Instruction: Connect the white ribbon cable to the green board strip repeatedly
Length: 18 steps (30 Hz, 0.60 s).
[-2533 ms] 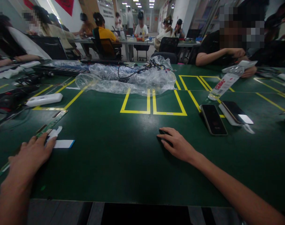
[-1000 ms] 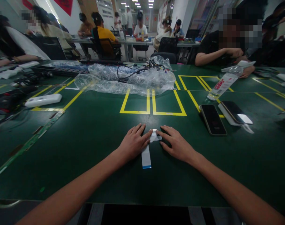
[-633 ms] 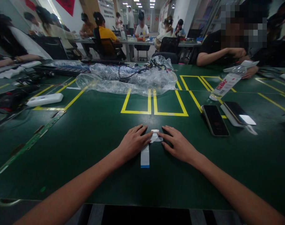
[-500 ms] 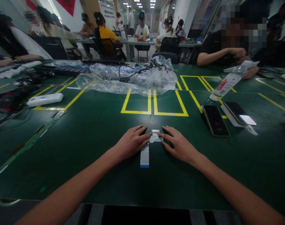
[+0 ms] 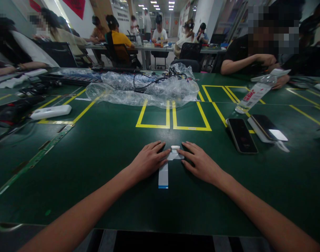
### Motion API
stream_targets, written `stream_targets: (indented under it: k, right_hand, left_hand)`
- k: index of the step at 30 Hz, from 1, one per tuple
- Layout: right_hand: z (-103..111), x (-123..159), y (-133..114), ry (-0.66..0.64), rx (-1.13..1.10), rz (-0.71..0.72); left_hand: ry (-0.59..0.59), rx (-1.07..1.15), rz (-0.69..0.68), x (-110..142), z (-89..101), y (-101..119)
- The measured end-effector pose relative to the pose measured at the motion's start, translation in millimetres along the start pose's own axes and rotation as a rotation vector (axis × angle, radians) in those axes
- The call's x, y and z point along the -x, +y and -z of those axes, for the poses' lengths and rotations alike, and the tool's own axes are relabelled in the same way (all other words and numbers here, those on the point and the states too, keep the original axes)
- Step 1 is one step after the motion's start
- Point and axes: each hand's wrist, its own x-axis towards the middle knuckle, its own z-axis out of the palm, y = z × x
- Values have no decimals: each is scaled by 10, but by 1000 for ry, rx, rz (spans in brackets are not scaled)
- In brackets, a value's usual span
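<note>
Ribbon cable [image 5: 163,176] and left hand [image 5: 149,159] had shifted from the desk's left side to its middle since the earlier frame; right hand [image 5: 202,162] had stayed about put. Cable's middle stretch was partly covered by left fingers, so its fold there was hard to read. Fine detail at the silvery connector end was too small to make out. Left thumb hid part of the cable's edge.

Both hands were palm down, fingers extended and spread, neither clenched. Forearms came in from the near corners of the desk [image 5: 117,210]. Left index tip touched the cable just below the connector, right index tip touched it from the other side. Contact pressure: couldn't tell.

Cable lay between the hands, nearer the desk's near edge than its far edge, blue end pointing at the near edge, connector end away.

Green circuit board [image 5: 41,152] lay diagonally by the left edge, white device [image 5: 50,112] beyond it. Phone [image 5: 242,135] sat right of the right hand, bottle [image 5: 254,96] tilted behind it. Clear plastic wrap [image 5: 149,92] with black cables on top lay along the far edge.
</note>
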Motion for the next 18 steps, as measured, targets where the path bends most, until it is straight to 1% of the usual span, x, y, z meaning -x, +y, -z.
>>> stream_targets:
  k: [6,12,18]
  right_hand:
    - [-1,-4,3,-21,19,-3]
    - [9,-1,11,-10,9,12]
    - [26,2,-4,-8,-10,-2]
  left_hand:
    - [16,-9,2,5,7,12]
    - [20,-18,10,6,6,27]
    - [1,-30,25,8,1,36]
